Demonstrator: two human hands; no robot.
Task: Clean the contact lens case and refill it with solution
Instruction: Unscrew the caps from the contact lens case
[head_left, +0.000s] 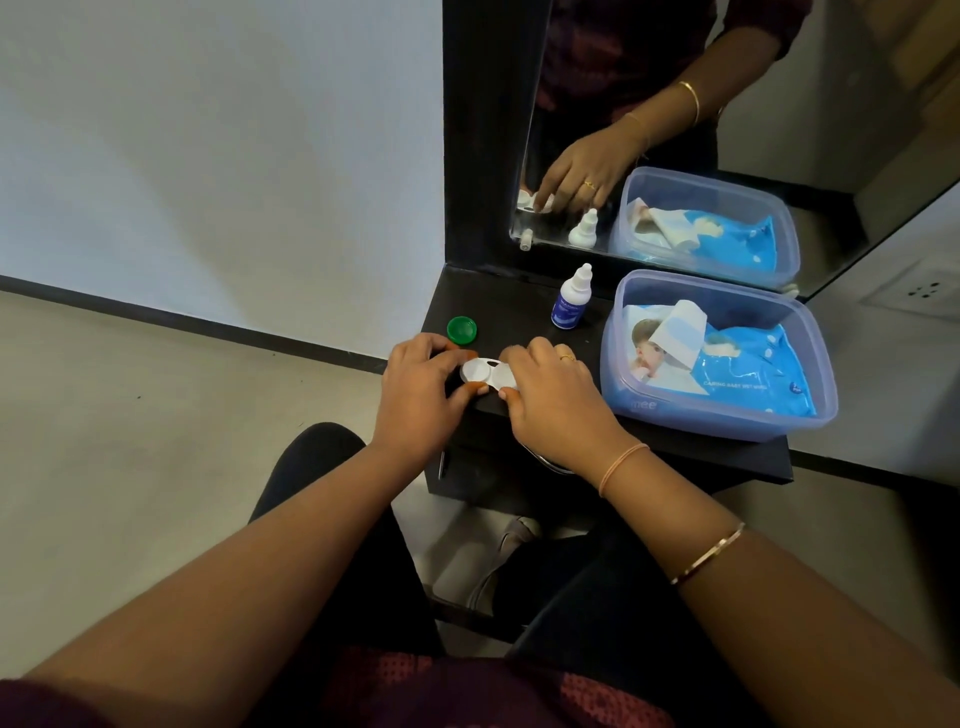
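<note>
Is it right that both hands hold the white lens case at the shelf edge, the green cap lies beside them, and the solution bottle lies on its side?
Not quite. The head view shows the solution bottle standing upright, not lying on its side. The rest is right: the left hand and right hand hold the white lens case, and the green cap lies nearby.

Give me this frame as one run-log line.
left hand: grip on lens case | right hand: grip on case | green cap: off, on shelf | solution bottle: upright, untouched

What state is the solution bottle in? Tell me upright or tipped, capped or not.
Upright. The solution bottle stands on its base on the dark shelf, nozzle pointing up, touched by neither hand. Whether the white tip is a cap or a bare nozzle, cannot tell.
</note>
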